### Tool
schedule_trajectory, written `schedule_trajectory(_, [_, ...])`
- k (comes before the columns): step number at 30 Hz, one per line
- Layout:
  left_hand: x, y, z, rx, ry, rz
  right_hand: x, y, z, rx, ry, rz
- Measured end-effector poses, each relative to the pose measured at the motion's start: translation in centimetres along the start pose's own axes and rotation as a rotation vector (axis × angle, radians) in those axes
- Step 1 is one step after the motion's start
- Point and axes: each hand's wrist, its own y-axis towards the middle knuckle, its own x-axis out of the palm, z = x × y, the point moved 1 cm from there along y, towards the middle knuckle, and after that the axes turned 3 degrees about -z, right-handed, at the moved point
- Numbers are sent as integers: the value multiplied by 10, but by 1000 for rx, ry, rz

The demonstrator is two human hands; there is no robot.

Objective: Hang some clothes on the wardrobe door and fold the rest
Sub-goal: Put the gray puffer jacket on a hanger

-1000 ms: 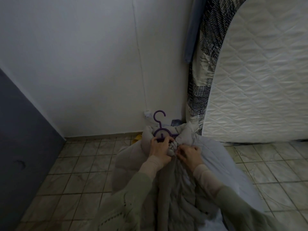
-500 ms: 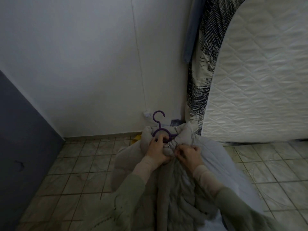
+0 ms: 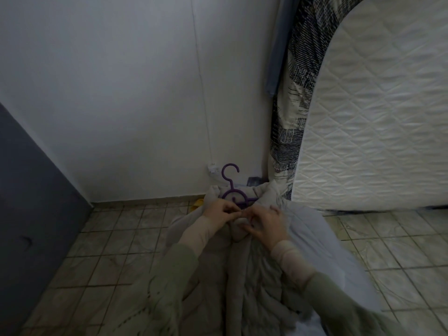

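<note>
Head view: a pale grey quilted jacket (image 3: 244, 275) is seen spread over a light sheet (image 3: 312, 229) on the bed, its collar end toward the far edge near the wall. A purple hanger (image 3: 234, 192) is lodged in the collar, with its hook standing clear above the fabric. The left hand (image 3: 219, 212) is placed on the jacket front just below the hanger, fingers curled and pinching the cloth at the closure. The right hand (image 3: 266, 225) is set just beside it, fingers bent, with a fold of the same front edge pinched between thumb and fingertips; the two hands nearly touch. A white quilted mattress (image 3: 371, 117) is leaned upright at the right, with a patterned cover (image 3: 294, 93) along its edge. A tiled floor (image 3: 116, 229) is visible on both sides, and a dark panel (image 3: 29, 190) is seen at the left.
</note>
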Motion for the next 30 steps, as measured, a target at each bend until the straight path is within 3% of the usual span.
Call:
schedule_trajectory(4, [-4, 4, 2, 66, 166, 7, 13, -6, 2, -93, 2, 158])
schedule_trajectory(8, [0, 2, -1, 42, 160, 80, 16, -11, 7, -150, 84, 239])
schedule_trajectory(15, [3, -1, -5, 96, 179, 89, 14, -11, 3, -75, 78, 244])
schedule_trajectory(21, [2, -5, -10, 145, 164, 73, 9, -6, -5, 109, 127, 156])
schedule_trajectory(30, [11, -9, -15, 161, 189, 119, -2, -2, -9, 143, 128, 99])
